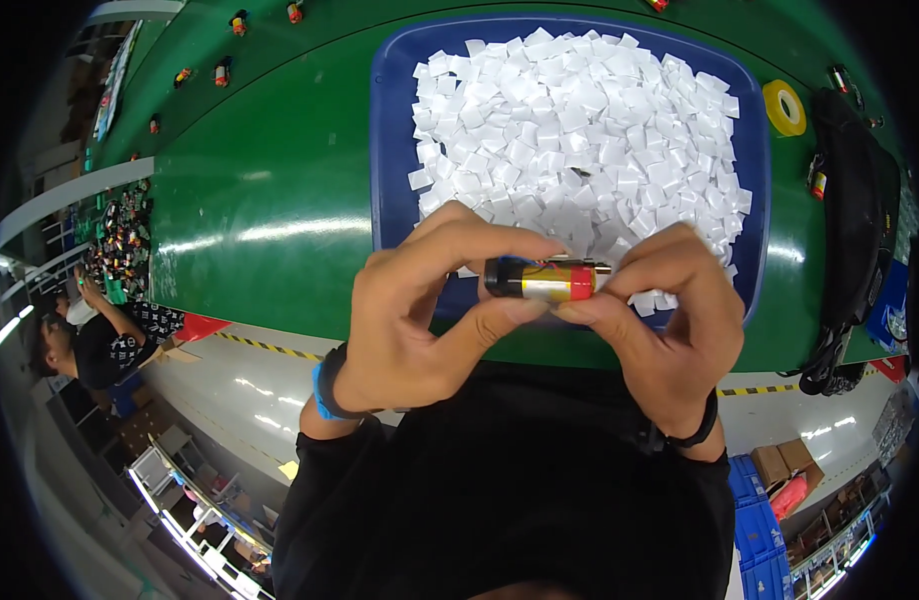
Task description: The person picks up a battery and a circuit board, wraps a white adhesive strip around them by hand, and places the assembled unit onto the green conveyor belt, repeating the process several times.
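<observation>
Handling seems the step, bare left hand [405,300] and right hand [685,310] pinching a shiny silver, yellow and red cylinder [552,283] above a blue plastic tray [393,130], next likely needing a steady grip

Two hands [405,315] [685,315], one cylinder [555,282] at center, one blue tray [382,150] at top, countless white squares [570,125], one tape roll [772,108], one black bag [848,200] at right

Small cylindrical part [552,282] held between two hands, over the near side of a blue tray [384,150].
The left hand [405,315] is at its black end, the right hand [680,315] at the red; white squares [580,125] heap the tray.
</observation>
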`<action>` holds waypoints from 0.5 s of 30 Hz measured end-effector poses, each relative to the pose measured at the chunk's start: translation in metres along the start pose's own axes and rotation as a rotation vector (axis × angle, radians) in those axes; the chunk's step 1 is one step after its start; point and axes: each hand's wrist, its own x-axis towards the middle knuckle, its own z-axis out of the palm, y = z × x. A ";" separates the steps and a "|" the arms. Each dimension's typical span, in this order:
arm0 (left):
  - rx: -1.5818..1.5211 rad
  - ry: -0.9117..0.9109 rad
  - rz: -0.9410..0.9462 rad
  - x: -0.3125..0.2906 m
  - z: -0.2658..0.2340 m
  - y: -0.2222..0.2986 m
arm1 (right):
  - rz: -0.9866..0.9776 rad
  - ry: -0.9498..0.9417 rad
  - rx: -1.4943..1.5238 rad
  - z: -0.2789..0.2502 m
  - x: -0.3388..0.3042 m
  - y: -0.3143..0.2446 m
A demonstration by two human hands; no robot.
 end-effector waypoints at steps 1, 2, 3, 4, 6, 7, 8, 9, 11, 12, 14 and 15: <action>-0.060 -0.015 -0.054 0.001 0.000 0.002 | -0.051 0.032 -0.111 -0.001 0.002 -0.001; -0.060 -0.012 -0.055 0.002 -0.001 0.005 | -0.102 0.064 -0.221 -0.002 0.004 -0.001; -0.191 -0.027 -0.186 0.003 -0.001 0.008 | -0.103 0.061 -0.219 -0.004 0.006 0.000; -0.323 -0.042 -0.317 0.004 -0.001 0.011 | -0.209 0.008 -0.234 -0.007 0.009 0.004; -0.459 -0.060 -0.446 0.005 -0.002 0.015 | -0.419 -0.094 -0.268 -0.015 0.011 0.009; -0.444 -0.080 -0.450 0.006 -0.003 0.016 | -0.419 -0.096 -0.269 -0.017 0.011 0.008; -0.429 -0.100 -0.455 0.007 -0.005 0.017 | -0.386 -0.107 -0.245 -0.019 0.011 0.008; -0.414 -0.120 -0.460 0.007 -0.005 0.017 | -0.352 -0.118 -0.221 -0.020 0.011 0.008; -0.407 -0.128 -0.418 0.007 -0.005 0.014 | -0.324 -0.131 -0.194 -0.021 0.014 0.007; -0.401 -0.140 -0.378 0.006 -0.005 0.013 | -0.357 -0.119 -0.225 -0.021 0.015 0.007; -0.394 -0.151 -0.339 0.008 -0.005 0.013 | -0.422 -0.092 -0.289 -0.022 0.018 0.006; -0.402 -0.178 -0.394 0.010 -0.006 0.014 | -0.423 -0.093 -0.286 -0.021 0.018 0.004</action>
